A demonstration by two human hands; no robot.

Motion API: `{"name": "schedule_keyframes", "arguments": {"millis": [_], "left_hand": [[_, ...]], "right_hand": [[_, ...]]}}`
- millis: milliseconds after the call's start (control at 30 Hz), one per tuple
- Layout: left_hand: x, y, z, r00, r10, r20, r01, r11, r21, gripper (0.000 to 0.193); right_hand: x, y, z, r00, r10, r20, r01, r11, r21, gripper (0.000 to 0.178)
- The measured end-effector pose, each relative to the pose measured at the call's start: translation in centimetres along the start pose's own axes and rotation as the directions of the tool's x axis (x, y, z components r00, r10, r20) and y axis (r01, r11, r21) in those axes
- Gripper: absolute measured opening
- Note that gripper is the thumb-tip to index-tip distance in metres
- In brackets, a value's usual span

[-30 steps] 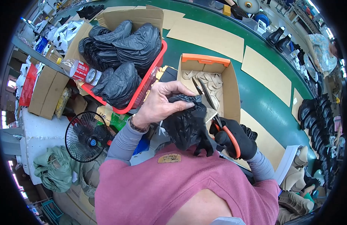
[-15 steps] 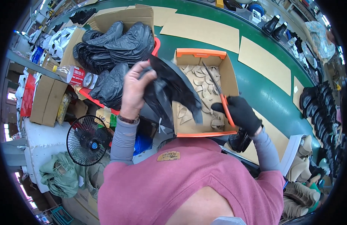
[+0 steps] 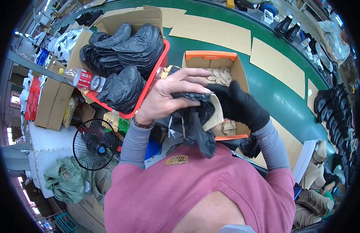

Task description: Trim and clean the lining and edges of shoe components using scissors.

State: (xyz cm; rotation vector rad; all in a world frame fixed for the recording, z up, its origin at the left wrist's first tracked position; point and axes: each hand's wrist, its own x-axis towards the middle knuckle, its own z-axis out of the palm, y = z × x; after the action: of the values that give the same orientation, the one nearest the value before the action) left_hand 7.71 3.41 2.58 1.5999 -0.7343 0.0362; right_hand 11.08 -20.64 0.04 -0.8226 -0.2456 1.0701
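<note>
My bare left hand (image 3: pixel 168 95) pinches a crumpled black plastic-covered piece (image 3: pixel 197 120) between thumb and fingers, in front of my chest. A pale beige curved edge (image 3: pixel 215 114) shows at the right side of this piece. My right hand (image 3: pixel 240 106), in a black glove, is up against that side with its fingers curled. What it holds is hidden, and the scissors do not show. Just beyond both hands, an orange-rimmed cardboard box (image 3: pixel 211 54) contains beige curved scraps (image 3: pixel 220 75).
On the left a red basket (image 3: pixel 164 58) holds stacked black plastic-covered pieces (image 3: pixel 139 44), with a plastic bottle (image 3: pixel 84 79) at its edge. A black fan (image 3: pixel 93 144) stands lower left. Cardboard sheets (image 3: pixel 211 32) lie on the green table (image 3: pixel 271 91); black shoe parts (image 3: pixel 331 118) line the right.
My hands have come together over the box's near part. The black piece, earlier hanging from my left hand, is now bunched with its beige edge turned up. The orange-handled scissors have gone from sight.
</note>
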Motion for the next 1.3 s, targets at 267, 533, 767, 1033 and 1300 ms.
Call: {"name": "schedule_keyframes", "arguments": {"millis": [267, 533, 767, 1033, 1300], "left_hand": [[1.1, 0.2, 1.4, 0.996, -0.094, 0.01, 0.094, 0.996, -0.005, 0.074], [1.9, 1.7, -0.1, 0.98, -0.107, 0.166, 0.02, 0.89, 0.456, 0.065], [0.7, 0.1, 0.3, 0.995, 0.033, -0.098, 0.024, 0.85, 0.527, 0.055], [1.5, -1.5, 3.7, 0.851, 0.277, -0.446, -0.023, 0.868, 0.496, 0.04], [1.0, -1.0, 6.2, 0.905, -0.016, -0.424, 0.051, 0.996, 0.071, 0.09]], "right_hand": [[-2.3, -1.9, 3.1, 0.983, -0.135, -0.128, 0.103, 0.968, -0.23, 0.041], [-2.3, -4.7, 3.1, 0.888, -0.452, -0.085, 0.204, 0.553, -0.808, 0.013], [-5.0, -6.8, 2.7, 0.428, -0.781, 0.455, 0.839, 0.156, -0.522, 0.032], [-3.2, 0.3, 3.0, 0.76, -0.63, -0.159, 0.391, 0.639, -0.662, 0.079], [-1.2, -0.4, 2.6, 0.595, -0.804, -0.009, 0.443, 0.337, -0.831, 0.037]]}}
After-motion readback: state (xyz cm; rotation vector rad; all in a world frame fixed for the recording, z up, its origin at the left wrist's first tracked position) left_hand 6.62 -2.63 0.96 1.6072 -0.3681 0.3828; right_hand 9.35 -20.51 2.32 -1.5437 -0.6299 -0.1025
